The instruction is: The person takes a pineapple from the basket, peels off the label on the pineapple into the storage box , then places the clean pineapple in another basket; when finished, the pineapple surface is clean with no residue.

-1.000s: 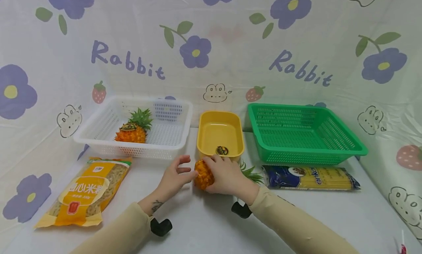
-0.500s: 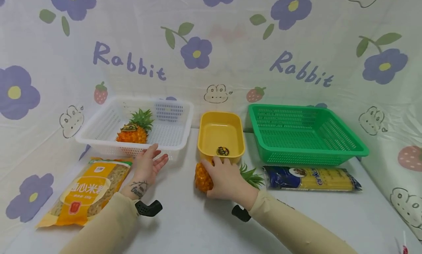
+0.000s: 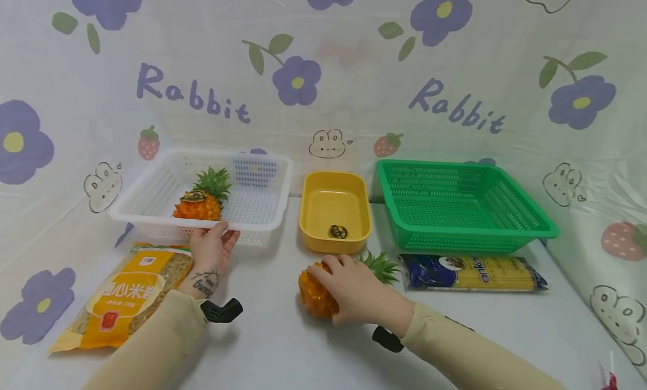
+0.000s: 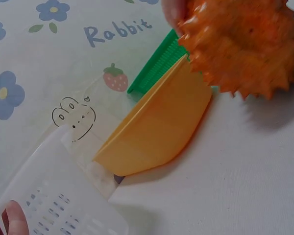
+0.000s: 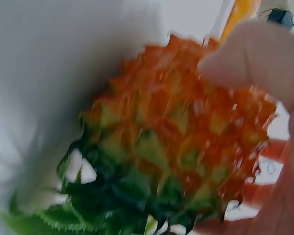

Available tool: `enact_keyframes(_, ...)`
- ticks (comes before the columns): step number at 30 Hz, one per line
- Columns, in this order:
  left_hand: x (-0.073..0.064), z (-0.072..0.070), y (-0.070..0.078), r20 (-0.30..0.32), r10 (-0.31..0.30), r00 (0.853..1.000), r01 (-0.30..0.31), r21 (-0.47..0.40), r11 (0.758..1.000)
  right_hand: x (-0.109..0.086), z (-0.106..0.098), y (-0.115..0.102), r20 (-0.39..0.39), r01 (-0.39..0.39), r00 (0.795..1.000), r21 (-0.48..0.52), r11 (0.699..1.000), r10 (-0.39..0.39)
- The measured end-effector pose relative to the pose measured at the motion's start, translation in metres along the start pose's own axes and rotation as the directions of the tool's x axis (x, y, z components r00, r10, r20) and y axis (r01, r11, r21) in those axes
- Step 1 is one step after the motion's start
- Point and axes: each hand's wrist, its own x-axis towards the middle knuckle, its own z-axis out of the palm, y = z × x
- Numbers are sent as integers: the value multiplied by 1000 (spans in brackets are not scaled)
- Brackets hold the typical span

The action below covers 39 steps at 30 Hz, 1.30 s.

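The left hand [image 3: 208,252] now touches the white perforated basket [image 3: 258,237] left of the yellow tub [image 3: 328,244], whether gripping I cannot tell, leaving only 1, the right hand [image 3: 361,291], grasping the pineapple [image 3: 314,293], now drawn nearer the person, before the tub.

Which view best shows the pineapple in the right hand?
Right wrist: the pineapple looms large there, showing its spiky side and some green leaves, though blurred. Head fits both ends in frame, but the right hand covers its middle. Left wrist shows only the orange base end, cropped.
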Motion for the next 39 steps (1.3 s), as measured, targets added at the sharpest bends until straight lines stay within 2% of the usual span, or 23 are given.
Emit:
enact_keyframes(5, 0, -2, 1, -1, 1, 1000, -1, -16, 1000, -13, -3, 12, 33, 129, 991, -3, 992, -129)
enact_keyframes(11, -1, -2, 2, -8, -4, 1000, 4, -16, 1000, -27, -5, 27, 73, 276, 959, 1, 961, -275)
enact_keyframes(17, -2, -1, 1, -5, -17, 1000, 16, -19, 1000, -43, -9, 40, 137, 322, 939, -30, 946, -316)
enact_keyframes(24, -3, -1, 1, 4, -22, 1000, 22, -15, 1000, -67, -8, 61, 118, 347, 935, -122, 930, -334)
enact_keyframes(28, -4, -2, 4, 5, -25, 1000, 25, -28, 999, -74, -8, 67, 108, 336, 940, -109, 936, -325)
enact_keyframes(32, -4, -2, 4, 3, -23, 1000, 23, -26, 999, -77, -7, 69, 107, 287, 951, 26, 957, -288)
enact_keyframes(35, -3, -2, 3, 3, -27, 1000, 27, -16, 1000, -79, -6, 68, 36, 246, 967, 141, 959, -253)
enact_keyframes(37, -3, -2, 2, 1, -31, 1000, 31, -8, 999, -80, -5, 64, -43, 175, 984, 188, 966, -170)
enact_keyframes(39, -3, -2, 2, 1, -33, 999, 33, 1, 999, -79, -6, 57, -106, 38, 994, 256, 966, -12)
